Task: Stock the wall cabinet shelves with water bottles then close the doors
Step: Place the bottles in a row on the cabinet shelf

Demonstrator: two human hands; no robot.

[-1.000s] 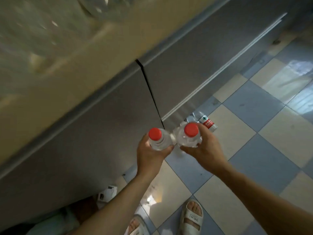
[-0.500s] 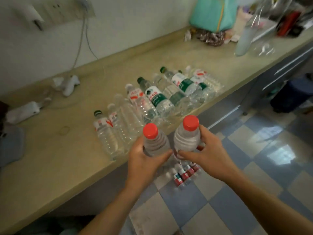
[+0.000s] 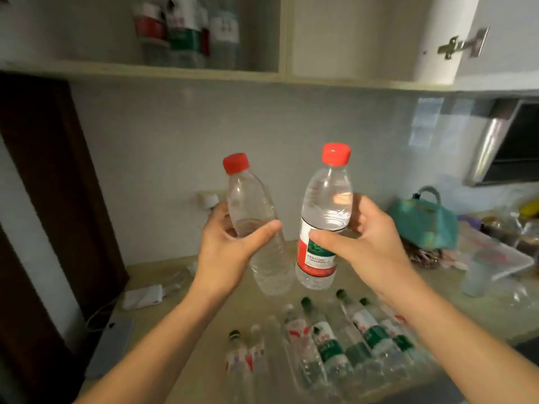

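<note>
My left hand (image 3: pixel 230 246) grips a clear unlabelled water bottle (image 3: pixel 256 228) with a red cap, tilted slightly left. My right hand (image 3: pixel 367 243) holds a second red-capped bottle (image 3: pixel 323 217) with a red, white and green label, nearly upright. Both bottles are raised side by side above the counter. Overhead, the wall cabinet (image 3: pixel 285 36) stands open. Its left compartment holds several standing bottles (image 3: pixel 186 30); the right compartment looks empty. Its open right door (image 3: pixel 513 39) shows a metal hinge.
Several more bottles (image 3: pixel 335 342) lie in a row on the beige counter (image 3: pixel 175 330) below my arms. A teal bag (image 3: pixel 425 220), clear plastic items and clutter crowd the right. A white charger (image 3: pixel 143 295) and a phone lie left. A dark door frame (image 3: pixel 52 185) borders the left.
My view has swung up from the floor, past the counter, to the wall cabinet. Both hands have lifted their bottles from below counter height to in front of the backsplash.
</note>
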